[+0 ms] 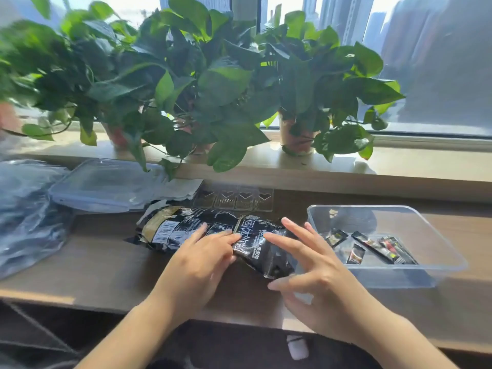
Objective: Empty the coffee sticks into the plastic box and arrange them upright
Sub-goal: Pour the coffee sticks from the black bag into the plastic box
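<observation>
Far left: crumpled clear plastic wrap (26, 209) lies on my surface (106, 270), touching the lid.
Lid: a clear lid (106, 185) lies flat behind the pack's left end, its right edge beside some white paper (183, 189).
Plants: potted plants (186, 75) line the windowsill (346, 166); a few leaves hang down over the lid's far edge.
Coffee pack: the black pack (186, 227) lies flat, barcode end to the left.
Heart tray: a clear moulded tray (234, 197) lies just behind the pack.
Left hand (197, 265): flat on the pack's middle, fingers straight.
Right hand (319, 270): fingers spread wide over the pack's right end, holding nothing; touching or not, I cannot tell.
Plastic box (439, 251): open, right of the pack; my right hand hides its near-left corner.
Coffee sticks (372, 246): a few lie flat on the box floor, none upright.
Near edge: a small white case (297, 347) lies below the surface.
</observation>
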Demonstrator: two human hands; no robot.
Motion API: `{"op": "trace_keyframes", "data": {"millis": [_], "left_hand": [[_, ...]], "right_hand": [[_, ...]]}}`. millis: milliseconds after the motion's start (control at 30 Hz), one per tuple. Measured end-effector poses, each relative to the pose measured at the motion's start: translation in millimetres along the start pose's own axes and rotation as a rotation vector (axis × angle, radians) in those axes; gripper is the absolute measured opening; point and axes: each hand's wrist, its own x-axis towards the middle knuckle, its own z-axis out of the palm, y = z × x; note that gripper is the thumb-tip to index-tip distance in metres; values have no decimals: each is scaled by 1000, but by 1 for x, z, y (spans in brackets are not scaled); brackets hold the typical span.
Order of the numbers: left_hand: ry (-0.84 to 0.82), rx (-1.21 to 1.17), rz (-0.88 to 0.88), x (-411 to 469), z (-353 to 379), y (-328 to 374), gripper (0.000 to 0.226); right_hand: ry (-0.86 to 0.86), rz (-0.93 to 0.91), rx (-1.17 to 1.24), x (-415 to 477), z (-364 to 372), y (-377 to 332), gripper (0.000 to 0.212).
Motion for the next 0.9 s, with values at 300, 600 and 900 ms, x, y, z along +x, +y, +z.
{"op": "trace_keyframes", "data": {"millis": [300, 600, 900], "left_hand": [[78, -37, -78, 30, -12, 1, 12], [56, -48, -64, 54, -25, 1, 14], [-172, 107, -73, 44, -30, -19, 35]], "right_hand": [[-4, 30, -138, 26, -14, 13, 21], [180, 74, 56, 60, -34, 29, 18], [167, 186, 303, 73, -59, 38, 17]]}}
